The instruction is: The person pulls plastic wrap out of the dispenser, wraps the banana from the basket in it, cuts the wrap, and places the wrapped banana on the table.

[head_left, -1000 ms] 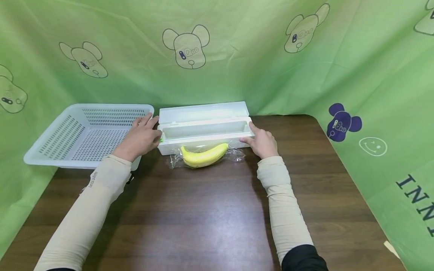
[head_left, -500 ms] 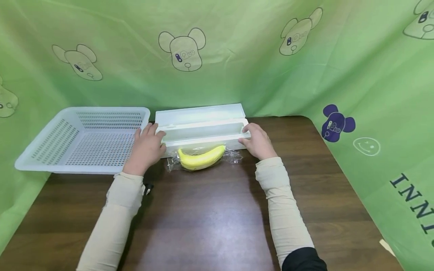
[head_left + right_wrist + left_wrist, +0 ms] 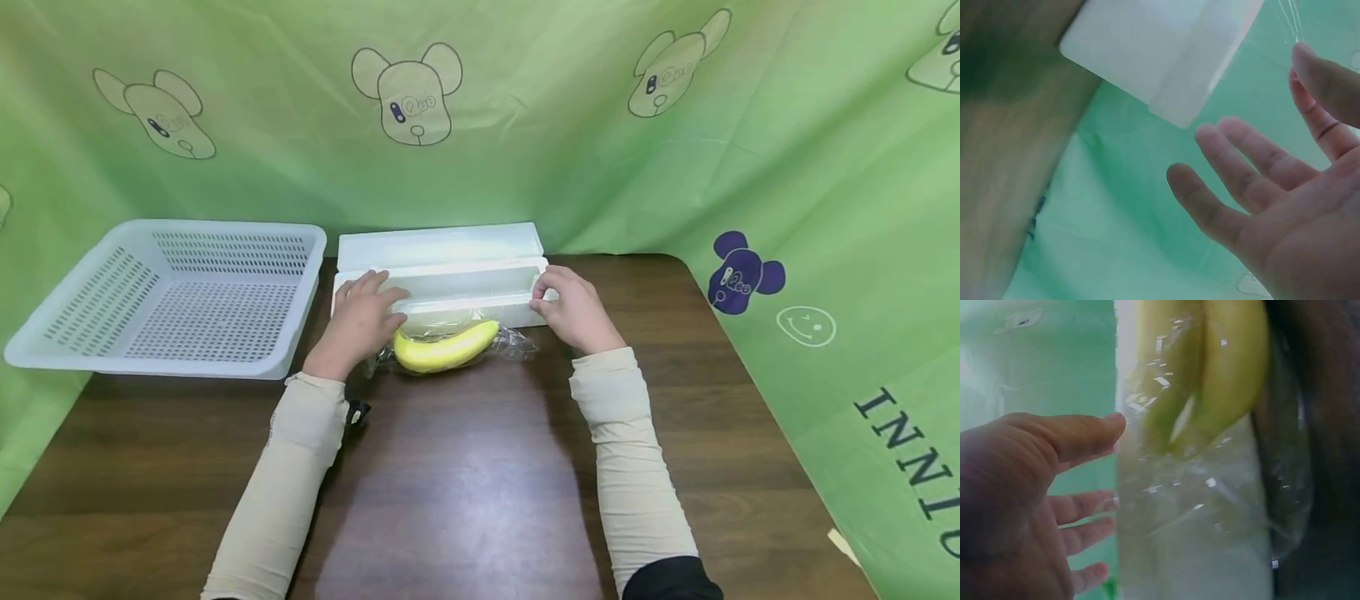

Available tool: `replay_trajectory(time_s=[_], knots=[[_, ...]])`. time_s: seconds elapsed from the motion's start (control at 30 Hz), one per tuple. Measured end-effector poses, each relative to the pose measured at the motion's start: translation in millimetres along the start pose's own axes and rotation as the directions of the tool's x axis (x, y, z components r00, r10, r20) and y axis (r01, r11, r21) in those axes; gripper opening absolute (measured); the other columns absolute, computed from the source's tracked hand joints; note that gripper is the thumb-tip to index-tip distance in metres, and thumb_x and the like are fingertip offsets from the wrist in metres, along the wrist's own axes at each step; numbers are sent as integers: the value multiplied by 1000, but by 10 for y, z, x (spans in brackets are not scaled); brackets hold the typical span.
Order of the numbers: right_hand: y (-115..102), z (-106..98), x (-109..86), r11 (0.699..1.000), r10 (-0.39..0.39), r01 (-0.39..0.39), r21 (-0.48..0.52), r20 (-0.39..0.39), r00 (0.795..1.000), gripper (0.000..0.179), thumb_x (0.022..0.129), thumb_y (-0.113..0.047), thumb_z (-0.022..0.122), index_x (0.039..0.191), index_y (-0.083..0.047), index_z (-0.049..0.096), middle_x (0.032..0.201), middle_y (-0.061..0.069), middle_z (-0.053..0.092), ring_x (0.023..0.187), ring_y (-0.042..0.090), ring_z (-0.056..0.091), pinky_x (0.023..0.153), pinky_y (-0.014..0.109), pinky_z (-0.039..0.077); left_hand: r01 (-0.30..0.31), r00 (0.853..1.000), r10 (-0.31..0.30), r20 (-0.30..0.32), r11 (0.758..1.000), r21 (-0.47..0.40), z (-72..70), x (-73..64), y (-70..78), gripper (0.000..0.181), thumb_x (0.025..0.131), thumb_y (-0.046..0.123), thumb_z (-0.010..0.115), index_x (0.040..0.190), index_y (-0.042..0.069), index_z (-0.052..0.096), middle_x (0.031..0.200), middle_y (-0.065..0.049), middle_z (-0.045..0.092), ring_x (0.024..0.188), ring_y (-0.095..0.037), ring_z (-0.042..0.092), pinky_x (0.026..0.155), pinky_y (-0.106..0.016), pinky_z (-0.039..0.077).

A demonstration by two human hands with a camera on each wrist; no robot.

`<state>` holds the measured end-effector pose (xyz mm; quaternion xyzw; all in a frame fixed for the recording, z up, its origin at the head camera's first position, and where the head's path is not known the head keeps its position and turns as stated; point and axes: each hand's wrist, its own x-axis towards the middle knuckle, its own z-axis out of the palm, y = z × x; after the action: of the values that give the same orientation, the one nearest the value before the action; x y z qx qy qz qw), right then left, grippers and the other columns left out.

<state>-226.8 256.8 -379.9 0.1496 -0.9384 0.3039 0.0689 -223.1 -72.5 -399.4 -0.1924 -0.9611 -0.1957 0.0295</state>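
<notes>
A long white cling film box (image 3: 442, 237) stands near the back of the table, its lid tipped back. In front of it lies a yellow banana (image 3: 444, 350), wrapped in clear film; in the left wrist view the wrapped banana (image 3: 1229, 369) shows close up. My left hand (image 3: 360, 321) is over the box's left end, fingers spread, holding nothing visible. At the box's right end my right hand (image 3: 573, 308) pinches clear cling film (image 3: 1290, 15) between thumb and forefinger, while its other fingers extend loosely.
A white perforated plastic basket (image 3: 180, 367) sits at the back left of the brown wooden table (image 3: 465, 500). A green printed curtain (image 3: 285, 142) hangs behind and along the sides.
My left hand has moved right, from the gap between basket and box to over the box's left end. My right thumb and forefinger have closed together at the box's right end.
</notes>
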Motion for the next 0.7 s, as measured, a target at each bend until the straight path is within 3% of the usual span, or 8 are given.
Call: replay_trajectory(time_s=[0.1,0.23,0.4,0.5,0.7], knots=[[-24,-46,-25,1000,-7,7,7,1,1000,14,89,-3,73,84,-6,61,132,18,59,127,37,51,107,49,38,-32,999,32,-4,999,-2,43,22,-17,30,99,19,65,128,8,67,152,-23,42,145,-41,29,117,-59,16],[-36,-91,-42,1000,-9,9,2,7,1000,14,90,-2,72,85,-6,60,131,18,60,112,37,56,99,48,41,-84,994,85,-73,996,16,83,23,-31,23,96,14,70,117,6,70,147,-20,49,140,-37,37,118,-56,17],[-67,-148,-55,1000,-9,9,-7,21,1000,13,90,-2,72,86,-7,60,118,15,62,88,35,54,81,43,41,-149,974,152,-168,988,29,125,-17,-59,9,93,7,71,101,4,69,135,-19,59,131,-36,47,116,-53,23],[-96,-191,-65,1000,2,-1,-25,52,999,13,91,-4,71,87,-8,59,109,14,62,84,31,53,78,42,41,-177,962,179,-205,984,27,126,-51,-75,3,93,5,67,90,5,65,127,-18,63,126,-35,51,114,-52,27],[-149,-247,-112,999,35,-29,-46,128,991,10,93,-6,68,89,-8,60,94,12,59,82,28,52,74,40,41,-207,963,204,-179,978,2,44,-176,-66,4,92,2,63,93,6,64,109,-13,67,110,-35,58,110,-50,32]])
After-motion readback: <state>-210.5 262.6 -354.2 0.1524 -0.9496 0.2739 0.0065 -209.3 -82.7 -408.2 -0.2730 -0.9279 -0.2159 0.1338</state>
